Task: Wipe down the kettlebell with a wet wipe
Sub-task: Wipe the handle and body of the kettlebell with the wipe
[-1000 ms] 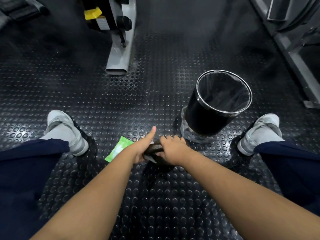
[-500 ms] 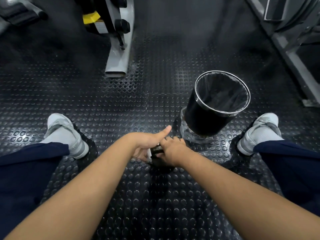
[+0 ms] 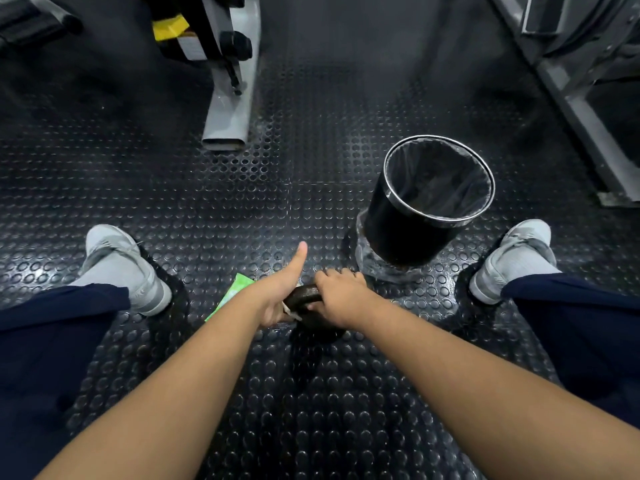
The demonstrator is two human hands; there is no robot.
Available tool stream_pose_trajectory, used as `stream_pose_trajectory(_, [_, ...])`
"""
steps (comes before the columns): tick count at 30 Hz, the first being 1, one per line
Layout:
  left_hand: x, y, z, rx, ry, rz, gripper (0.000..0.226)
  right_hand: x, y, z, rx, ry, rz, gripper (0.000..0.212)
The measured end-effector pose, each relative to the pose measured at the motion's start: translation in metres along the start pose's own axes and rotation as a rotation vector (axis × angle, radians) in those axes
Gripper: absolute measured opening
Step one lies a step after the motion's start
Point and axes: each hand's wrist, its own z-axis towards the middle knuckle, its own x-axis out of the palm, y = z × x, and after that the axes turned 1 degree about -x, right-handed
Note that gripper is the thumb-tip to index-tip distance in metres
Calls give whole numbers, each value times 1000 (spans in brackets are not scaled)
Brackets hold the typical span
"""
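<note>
A small dark kettlebell (image 3: 304, 296) stands on the studded rubber floor between my feet. My right hand (image 3: 341, 299) grips its handle from the right, fingers curled over the top. My left hand (image 3: 277, 296) presses a white wet wipe (image 3: 290, 311) against the kettlebell's left side, thumb stuck out and pointing forward. Only a thin strip of the wipe shows under my palm. Most of the kettlebell's body is hidden beneath both hands.
A green wipe packet (image 3: 232, 293) lies on the floor just left of my left wrist. A black lined bin (image 3: 427, 202) stands to the front right. My grey shoes (image 3: 124, 268) flank the spot. A grey machine foot (image 3: 230, 112) sits ahead; a metal frame (image 3: 588, 109) runs along the right.
My left hand slid rightward over the kettlebell and has come back left, uncovering the green packet again. My right hand kept its grip on the handle.
</note>
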Motion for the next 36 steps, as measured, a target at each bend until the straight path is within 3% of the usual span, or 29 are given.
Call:
stream_pose_trajectory(1, [0, -7, -8, -15, 28, 48, 92, 0, 0, 0, 3, 9, -1, 50])
stream_pose_trajectory(4, [-4, -30, -26, -28, 85, 181, 106, -3, 2, 2, 14, 46, -36, 51])
stream_pose_trajectory(8, [-2, -39, -28, -50, 39, 225, 105, -4, 4, 2, 24, 55, -36, 52])
stream_pose_trajectory(12, [4, -19, -2, -138, -49, 339, 134, -1, 2, 1, 15, 25, -9, 56])
stream_pose_trajectory(15, [1, -9, 5, -125, -22, 191, 114, 0, 2, 2, 12, 18, -23, 55])
stream_pose_trajectory(21, [-11, 8, -6, -47, 20, -39, 134, -1, 3, 1, -1, 16, -22, 53])
stream_pose_trajectory(23, [-9, 4, -9, -41, 49, -4, 131, 0, 1, 2, 6, 24, -13, 52])
stream_pose_trajectory(27, [2, -25, -40, -70, 110, 204, 98, 0, 1, 7, 33, 60, -7, 52])
stream_pose_trajectory(29, [20, -37, -53, -73, 134, 382, 109, 1, 3, 10, 68, 95, -3, 60])
stream_pose_trajectory(33, [56, -41, -55, -25, 60, 508, 99, 14, 1, 23, 155, 49, 184, 86])
stream_pose_trajectory(36, [44, -36, -39, -82, 35, 480, 113, 5, 3, 13, 113, 128, 69, 69])
